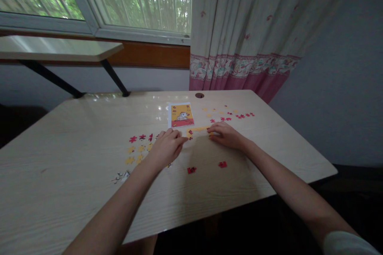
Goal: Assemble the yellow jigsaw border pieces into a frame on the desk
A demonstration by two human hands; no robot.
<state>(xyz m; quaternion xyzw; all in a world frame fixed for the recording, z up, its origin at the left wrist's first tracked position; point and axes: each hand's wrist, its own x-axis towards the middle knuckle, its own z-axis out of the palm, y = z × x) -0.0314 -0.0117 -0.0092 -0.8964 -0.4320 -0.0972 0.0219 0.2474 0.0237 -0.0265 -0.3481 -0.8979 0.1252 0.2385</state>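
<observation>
A narrow strip of joined yellow jigsaw puzzle pieces (200, 129) with small red pictures at its corners lies on the table between my hands. My left hand (170, 145) rests at the strip's left end, its index finger stretched out and touching the piece there, the other fingers bent. At the opposite end, the thumb and fingers of my right hand (226, 134) close around the corner puzzle piece, partly hiding it. Just beyond the strip lies a reference picture (182, 116) of a white cartoon animal on yellow and red. Two loose red pieces, one left (192, 170) and one right (222, 164), lie nearer me.
Rows of red pieces (133, 139), yellow pieces (129, 161) and white pieces (121, 176) lie left, partly behind my left forearm. More red pieces (240, 116) spread at the far right. A raised shelf (60, 49) stands back left; a curtain (236, 40) hangs behind the table (74, 175).
</observation>
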